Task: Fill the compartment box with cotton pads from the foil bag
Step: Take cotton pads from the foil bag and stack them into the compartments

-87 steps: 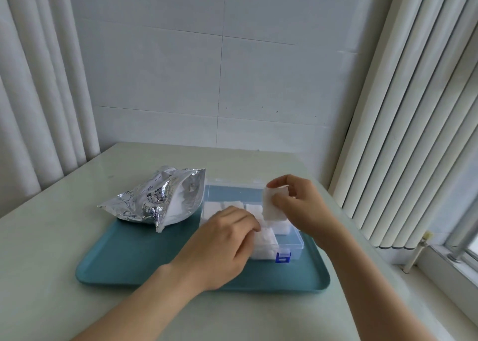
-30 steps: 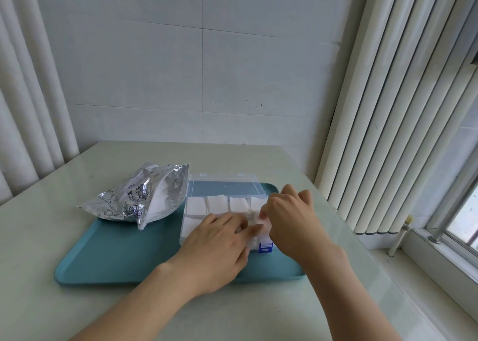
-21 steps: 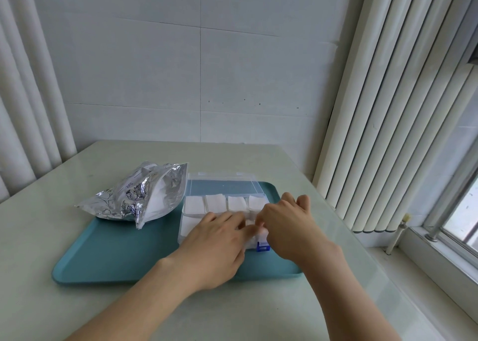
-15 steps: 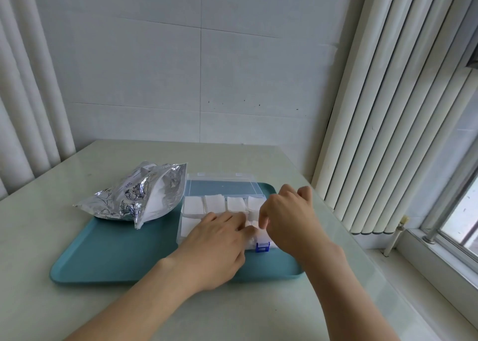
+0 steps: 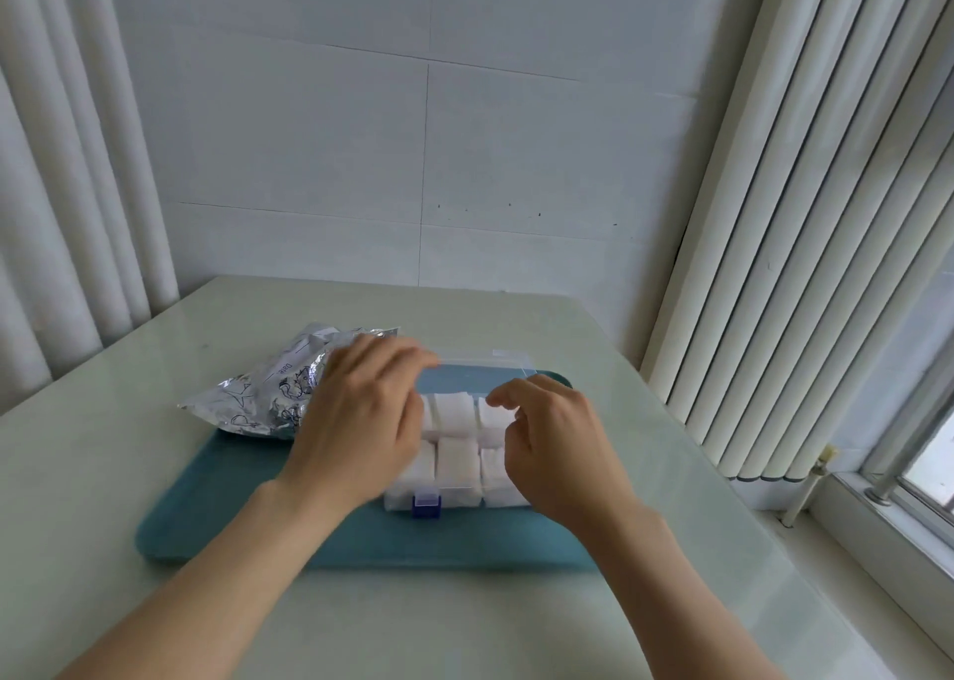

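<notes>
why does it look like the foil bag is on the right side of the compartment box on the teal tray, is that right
Not quite. The head view shows the foil bag on the left side of the compartment box, beyond the left hand. Both do rest on the teal tray.

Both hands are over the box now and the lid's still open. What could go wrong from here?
1. Cotton pads look stacked up to the compartment box rim; closing the lid may pinch them and stop the blue latch catching.
2. The left hand lies close to the foil bag and might nudge it.
</notes>
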